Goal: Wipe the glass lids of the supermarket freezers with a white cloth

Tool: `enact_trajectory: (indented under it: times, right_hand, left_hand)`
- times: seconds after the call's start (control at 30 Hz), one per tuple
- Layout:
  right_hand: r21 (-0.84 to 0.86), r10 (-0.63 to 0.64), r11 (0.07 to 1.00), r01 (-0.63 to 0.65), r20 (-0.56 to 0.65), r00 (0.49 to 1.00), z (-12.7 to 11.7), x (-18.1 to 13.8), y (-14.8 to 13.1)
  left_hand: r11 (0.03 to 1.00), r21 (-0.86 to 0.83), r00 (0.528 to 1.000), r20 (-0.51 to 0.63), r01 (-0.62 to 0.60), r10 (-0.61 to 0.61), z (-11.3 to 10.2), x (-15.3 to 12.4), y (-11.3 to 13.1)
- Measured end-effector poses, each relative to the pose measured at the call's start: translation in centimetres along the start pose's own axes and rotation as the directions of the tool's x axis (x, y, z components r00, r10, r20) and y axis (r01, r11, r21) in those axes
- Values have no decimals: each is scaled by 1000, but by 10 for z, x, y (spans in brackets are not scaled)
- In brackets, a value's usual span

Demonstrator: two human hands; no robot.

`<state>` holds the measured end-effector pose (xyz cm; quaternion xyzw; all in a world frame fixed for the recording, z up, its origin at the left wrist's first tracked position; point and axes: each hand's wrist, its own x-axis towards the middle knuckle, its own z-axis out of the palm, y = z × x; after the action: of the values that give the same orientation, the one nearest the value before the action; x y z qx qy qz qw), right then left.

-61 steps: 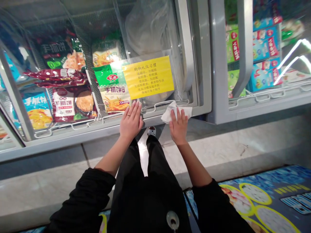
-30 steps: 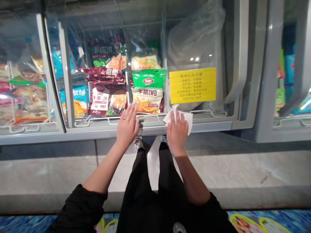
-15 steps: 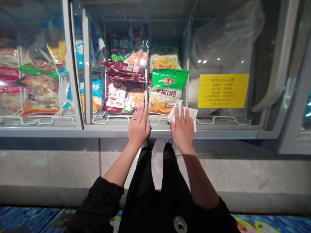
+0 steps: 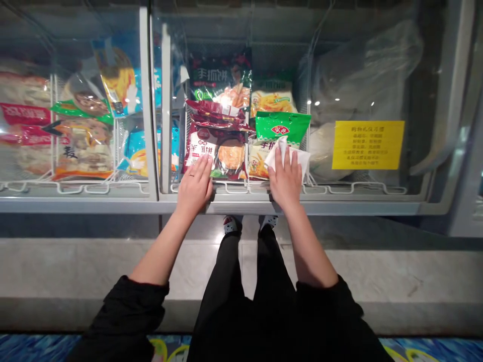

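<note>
My left hand [image 4: 194, 185] lies flat on the front of a freezer's glass lid, fingers stretched out, with nothing in it. Below the glass by its fingertips is a dark red pack of flatbread [image 4: 216, 151]. Under my right hand [image 4: 286, 182] a white paper tissue [image 4: 304, 160] is held pressed to the glass. The tissue sticks out past the fingers on both sides, one corner pointing up. Beneath it, inside the freezer, a green and cream flatbread pack [image 4: 283, 128] is partly covered from view.
A grey frame rail [image 4: 302, 207] runs along the freezer's front edge. To the right, a yellow notice [image 4: 368, 146] is on the glass. Blue packs [image 4: 138, 146] and other frozen bags lie at left, past an upright frame bar [image 4: 149, 100]. My shoes [image 4: 232, 224] stand close below the rail.
My left hand has slid left across the glass, away from the right one. My right hand and the tissue have moved farther up the glass and slightly left. The view has shifted left.
</note>
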<state>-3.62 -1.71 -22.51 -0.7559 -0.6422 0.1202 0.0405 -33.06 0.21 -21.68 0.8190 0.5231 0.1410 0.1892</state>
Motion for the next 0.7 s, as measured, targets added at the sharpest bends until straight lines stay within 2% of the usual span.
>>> enact_trajectory:
  times: [0.1,0.2,0.3,0.4,0.47,0.57,0.63,0.7]
  right_hand:
    - [13,-62,998,62,7,998,9,17,-36]
    - [7,-193,981,193,94,977,9,5,-58]
    - [-4,-254,966,258,166,953,4,-24,-54]
    - [-26,-198,979,204,153,968,2,-34,-42]
    - [-28,-137,990,141,104,985,4,-21,-43]
    - [17,-84,996,84,19,996,12,17,-65]
    - [58,-115,992,115,-4,993,15,39,-88]
    - [77,-201,977,199,21,979,14,47,-107]
  left_hand:
    - [994,4,993,-45,111,-111,-4,0,-20]
    - [988,-16,986,-76,151,-151,0,0,-22]
    - [988,-26,985,-80,150,-151,2,-1,-19]
    - [988,-23,985,-76,151,-153,2,-2,-18]
    - [989,-9,986,-77,148,-148,1,-3,-18]
    - [990,4,987,-75,144,-143,0,-4,-19]
    - [989,15,987,-73,148,-146,-1,-4,-19]
    - [988,32,986,-74,149,-147,-2,-5,-19]
